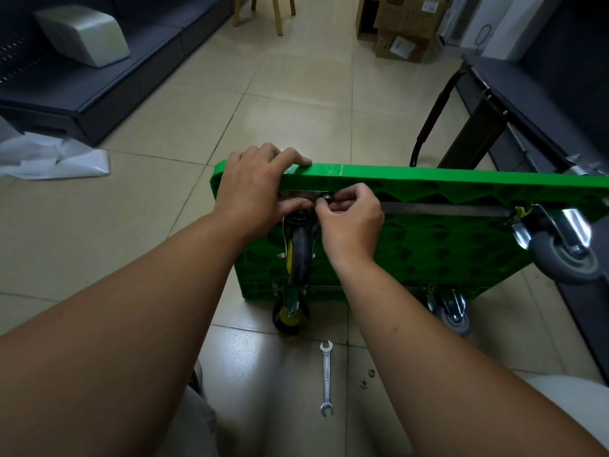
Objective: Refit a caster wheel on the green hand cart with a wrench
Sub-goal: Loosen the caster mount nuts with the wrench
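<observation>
The green hand cart (428, 245) stands on its long edge on the tiled floor, underside toward me. A black caster wheel (299, 249) with a yellow hub hangs from a metal plate near the cart's top left corner. My left hand (257, 189) grips the cart's top edge, its thumb pressing the caster's plate. My right hand (349, 219) pinches a small nut or bolt (324, 198) at the plate's right corner. A silver open-ended wrench (326, 379) lies on the floor below the cart, apart from both hands.
Two small nuts (367, 378) lie right of the wrench. Other casters (563, 255) are on the cart's underside. A dark sofa (99, 77) with white plastic wrap (49, 156) is at left, cardboard boxes (402, 24) are at the back, a dark bench (543, 103) is at right.
</observation>
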`<state>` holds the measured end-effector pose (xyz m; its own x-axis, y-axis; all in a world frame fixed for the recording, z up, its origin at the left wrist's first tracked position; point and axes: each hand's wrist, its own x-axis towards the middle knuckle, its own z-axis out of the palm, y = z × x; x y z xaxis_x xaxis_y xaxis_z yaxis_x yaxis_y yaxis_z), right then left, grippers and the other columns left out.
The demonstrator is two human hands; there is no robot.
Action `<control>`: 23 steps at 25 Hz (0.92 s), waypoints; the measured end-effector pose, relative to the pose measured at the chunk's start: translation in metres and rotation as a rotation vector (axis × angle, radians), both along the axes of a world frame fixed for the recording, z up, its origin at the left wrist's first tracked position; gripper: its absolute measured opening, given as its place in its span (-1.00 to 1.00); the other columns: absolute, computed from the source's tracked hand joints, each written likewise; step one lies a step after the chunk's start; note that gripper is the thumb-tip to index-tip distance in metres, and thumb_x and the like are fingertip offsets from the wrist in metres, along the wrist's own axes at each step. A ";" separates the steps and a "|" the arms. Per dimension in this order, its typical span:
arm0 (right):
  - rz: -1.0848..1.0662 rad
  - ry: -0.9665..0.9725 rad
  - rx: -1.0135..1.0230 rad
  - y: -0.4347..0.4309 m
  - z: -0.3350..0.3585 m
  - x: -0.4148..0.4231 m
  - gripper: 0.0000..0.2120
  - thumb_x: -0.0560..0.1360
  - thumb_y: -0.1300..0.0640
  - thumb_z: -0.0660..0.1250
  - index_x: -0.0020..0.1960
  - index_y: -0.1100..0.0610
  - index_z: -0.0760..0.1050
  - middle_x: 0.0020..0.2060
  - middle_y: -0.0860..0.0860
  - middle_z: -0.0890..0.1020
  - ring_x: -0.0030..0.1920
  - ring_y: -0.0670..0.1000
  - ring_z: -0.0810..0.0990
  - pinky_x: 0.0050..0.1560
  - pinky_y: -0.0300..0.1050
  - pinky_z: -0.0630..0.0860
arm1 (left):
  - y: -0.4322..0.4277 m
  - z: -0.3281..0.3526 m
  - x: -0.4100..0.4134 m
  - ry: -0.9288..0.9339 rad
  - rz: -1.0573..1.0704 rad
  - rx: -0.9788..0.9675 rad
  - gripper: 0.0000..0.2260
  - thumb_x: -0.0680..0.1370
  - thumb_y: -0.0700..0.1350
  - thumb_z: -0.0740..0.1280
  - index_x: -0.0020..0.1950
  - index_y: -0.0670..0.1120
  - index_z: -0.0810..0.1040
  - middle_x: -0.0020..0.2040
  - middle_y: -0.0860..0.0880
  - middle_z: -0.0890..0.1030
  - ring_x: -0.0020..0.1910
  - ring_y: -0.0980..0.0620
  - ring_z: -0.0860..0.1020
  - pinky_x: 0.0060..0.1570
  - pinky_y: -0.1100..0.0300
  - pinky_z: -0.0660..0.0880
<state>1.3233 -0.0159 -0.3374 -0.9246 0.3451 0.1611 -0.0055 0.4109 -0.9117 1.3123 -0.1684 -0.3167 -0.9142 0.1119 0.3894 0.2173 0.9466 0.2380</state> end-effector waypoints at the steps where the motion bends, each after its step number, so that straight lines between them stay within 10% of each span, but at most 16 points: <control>1: 0.004 0.006 -0.033 -0.001 -0.001 0.000 -0.80 0.42 0.19 0.54 -0.10 0.15 0.52 -0.34 -0.07 0.60 -0.33 -0.14 0.62 -0.23 -0.13 0.63 | 0.000 0.000 0.000 0.000 0.002 -0.001 -0.43 0.42 0.28 0.47 0.38 0.14 0.47 0.15 -0.05 0.54 0.15 -0.09 0.49 0.17 -0.03 0.31; 8: -0.018 0.055 -0.165 -0.002 -0.003 0.003 -0.88 0.50 0.15 0.47 -0.11 0.18 0.58 -0.31 -0.08 0.61 -0.35 -0.28 0.57 -0.36 -0.42 0.46 | 0.001 0.001 -0.001 -0.002 0.009 -0.007 -0.43 0.43 0.29 0.46 0.38 0.15 0.47 0.16 -0.04 0.54 0.15 -0.09 0.48 0.17 -0.01 0.30; 23: -0.041 -0.148 -0.161 -0.002 -0.003 0.004 -0.84 0.46 0.01 0.52 -0.15 0.07 0.60 -0.31 -0.13 0.62 -0.29 -0.21 0.60 -0.29 -0.37 0.50 | 0.000 0.000 0.000 0.009 0.001 0.005 -0.44 0.42 0.28 0.48 0.37 0.14 0.49 0.14 -0.05 0.54 0.13 -0.09 0.49 0.14 -0.01 0.30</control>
<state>1.3273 -0.0183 -0.3408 -0.9187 0.3934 -0.0354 0.1469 0.2571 -0.9551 1.3128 -0.1687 -0.3167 -0.9107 0.1094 0.3983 0.2189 0.9455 0.2409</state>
